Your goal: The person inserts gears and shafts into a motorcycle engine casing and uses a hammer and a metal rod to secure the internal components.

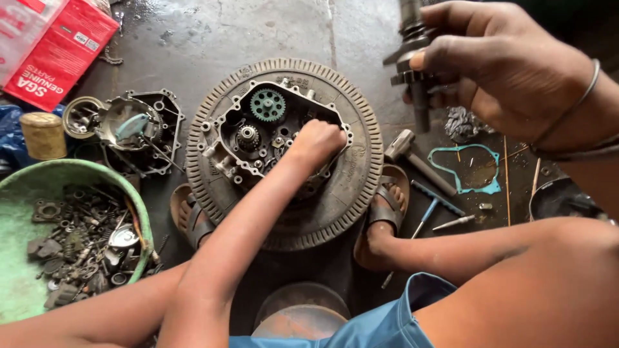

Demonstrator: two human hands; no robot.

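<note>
while my left hand (317, 143) reaches into the open engine case (271, 132), its fingers curl down among the parts — whether they grip anything, i cannot tell. my right hand (496, 64) is closed around a geared shaft (412, 61), held upright above the floor, up and right of the case. the case rests on a toothed ring disc (348, 193) between my sandalled feet — a hammer (409, 154) lies just beside it.

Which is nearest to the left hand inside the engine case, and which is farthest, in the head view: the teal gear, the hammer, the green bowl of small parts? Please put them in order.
From the left hand:
1. Teal gear, in the case just up and left of the hand.
2. Hammer, on the floor to the right, beyond the toothed ring.
3. Green bowl, far to the lower left.
</note>
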